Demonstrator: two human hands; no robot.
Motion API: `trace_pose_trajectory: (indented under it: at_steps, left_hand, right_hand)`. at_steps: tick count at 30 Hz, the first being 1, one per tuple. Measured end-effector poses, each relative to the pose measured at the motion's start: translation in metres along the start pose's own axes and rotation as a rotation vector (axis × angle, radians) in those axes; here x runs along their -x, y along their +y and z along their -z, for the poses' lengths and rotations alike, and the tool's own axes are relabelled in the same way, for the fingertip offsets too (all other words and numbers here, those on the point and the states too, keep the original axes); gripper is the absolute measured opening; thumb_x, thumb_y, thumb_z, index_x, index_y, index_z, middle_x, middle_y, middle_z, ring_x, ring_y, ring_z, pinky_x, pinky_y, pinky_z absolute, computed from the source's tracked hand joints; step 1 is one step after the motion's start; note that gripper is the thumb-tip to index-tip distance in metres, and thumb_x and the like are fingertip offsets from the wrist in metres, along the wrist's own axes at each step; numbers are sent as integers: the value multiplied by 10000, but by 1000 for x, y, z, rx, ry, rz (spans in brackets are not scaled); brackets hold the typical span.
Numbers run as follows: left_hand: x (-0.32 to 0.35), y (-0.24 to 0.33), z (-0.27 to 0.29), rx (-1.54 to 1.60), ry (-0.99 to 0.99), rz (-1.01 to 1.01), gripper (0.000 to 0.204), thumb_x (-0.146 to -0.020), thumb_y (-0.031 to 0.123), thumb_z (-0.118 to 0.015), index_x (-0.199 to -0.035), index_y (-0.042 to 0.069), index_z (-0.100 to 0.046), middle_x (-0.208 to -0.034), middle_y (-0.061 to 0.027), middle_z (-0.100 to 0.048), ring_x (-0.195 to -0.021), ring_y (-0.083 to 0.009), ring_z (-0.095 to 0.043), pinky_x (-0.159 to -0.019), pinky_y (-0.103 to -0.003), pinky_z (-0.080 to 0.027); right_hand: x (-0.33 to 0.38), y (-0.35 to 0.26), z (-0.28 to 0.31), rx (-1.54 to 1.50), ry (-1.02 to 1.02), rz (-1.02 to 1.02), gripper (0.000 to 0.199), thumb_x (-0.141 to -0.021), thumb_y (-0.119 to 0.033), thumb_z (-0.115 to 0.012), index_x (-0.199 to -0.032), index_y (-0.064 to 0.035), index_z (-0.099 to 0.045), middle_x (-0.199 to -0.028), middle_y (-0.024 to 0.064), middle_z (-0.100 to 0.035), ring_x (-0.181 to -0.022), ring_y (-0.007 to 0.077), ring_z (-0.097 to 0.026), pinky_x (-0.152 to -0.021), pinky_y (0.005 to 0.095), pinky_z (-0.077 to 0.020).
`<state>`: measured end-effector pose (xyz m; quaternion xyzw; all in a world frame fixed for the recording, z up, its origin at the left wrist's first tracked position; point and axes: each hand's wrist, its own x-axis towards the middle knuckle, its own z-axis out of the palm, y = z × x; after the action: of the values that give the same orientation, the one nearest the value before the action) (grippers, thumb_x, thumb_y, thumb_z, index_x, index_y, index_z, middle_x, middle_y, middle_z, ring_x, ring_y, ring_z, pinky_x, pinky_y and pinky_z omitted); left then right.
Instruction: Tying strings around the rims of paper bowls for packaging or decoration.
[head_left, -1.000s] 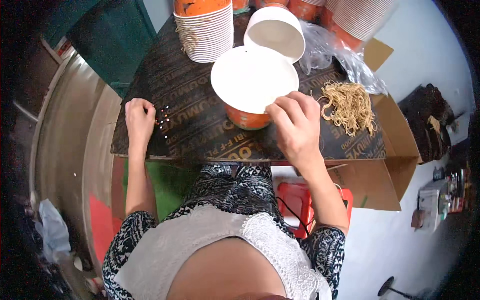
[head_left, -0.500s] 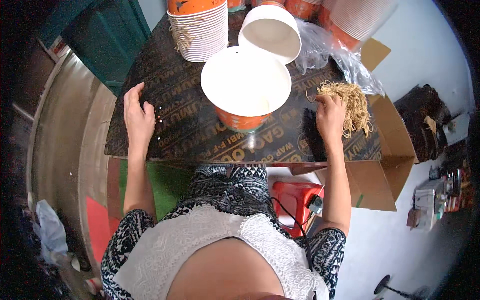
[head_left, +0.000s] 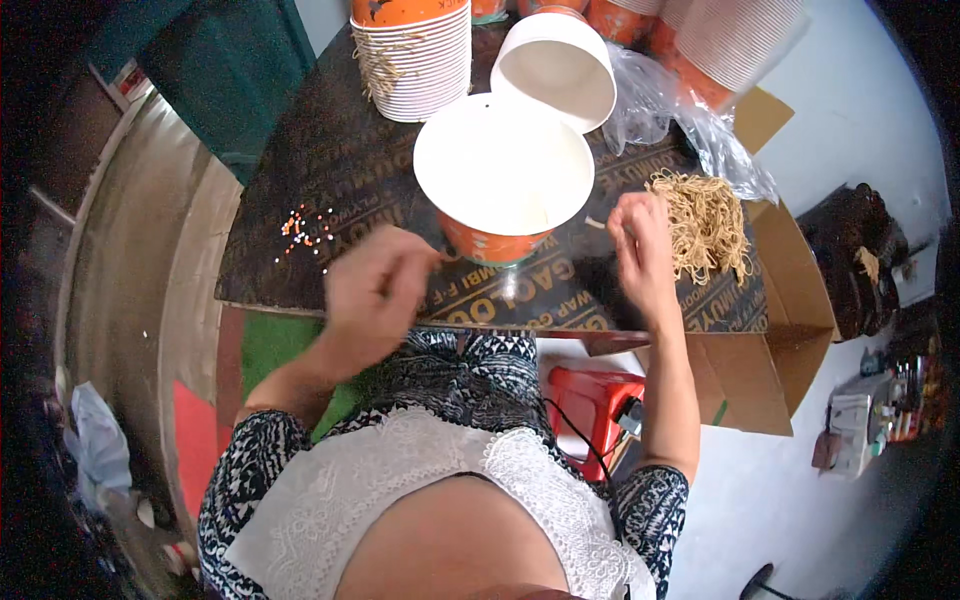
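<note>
A white-lined paper bucket (head_left: pixel 503 165) with an orange outside stands near the middle of the dark printed table. My left hand (head_left: pixel 375 285), somewhat blurred, is at the table's front edge, left of this bucket, its fingers curled in. Small orange and white beads or bits (head_left: pixel 302 230) lie scattered at the left of the table. My right hand (head_left: pixel 642 250) is closed beside a loose heap of tan dried noodles (head_left: pixel 705 228), its fingers bent together. Whatever either hand may hold is hidden. A small pale scrap (head_left: pixel 596 223) lies between the bucket and my right hand.
Behind the bucket, another white paper bucket (head_left: pixel 555 75) leans on its side. A tall stack of paper buckets (head_left: pixel 418 70) stands back left, with more stacks (head_left: pixel 735 45) back right. Clear plastic (head_left: pixel 640 95) lies there too. An open cardboard box (head_left: pixel 735 385) stands right of the table.
My left hand has moved right and nearer, away from the small beads, uncovering more of them. My right hand has drawn slightly back from the noodle heap's edge, its fingers now curled in.
</note>
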<state>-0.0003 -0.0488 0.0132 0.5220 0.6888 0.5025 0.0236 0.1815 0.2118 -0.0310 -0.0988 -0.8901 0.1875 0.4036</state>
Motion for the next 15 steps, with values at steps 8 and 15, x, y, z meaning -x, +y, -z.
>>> trace_pose_trajectory:
  at_steps: [8, 15]
  left_hand:
    - [-23, 11, -73, 618, -687, 633, 384, -1036, 341, -399, -922, 14, -566, -714, -55, -623, -489, -61, -504, -427, -197, -385]
    - [-19, -5, -113, 556, -504, 391, 238, -1007, 171, -486, -805, 51, -526, -616, 17, -515, -512, -58, -458, -463, -210, -358]
  right_hand:
    - [20, -53, 0, -81, -46, 112, 174, -745, 8, -661, -860, -41, -540, -956, 119, -558, -913, 319, -522, -808, 402, -432]
    - [27, -43, -6, -88, -44, 139, 161, -792, -44, -656, -912, -47, -549, -961, 110, -583, -928, 316, -550, -824, 401, -411]
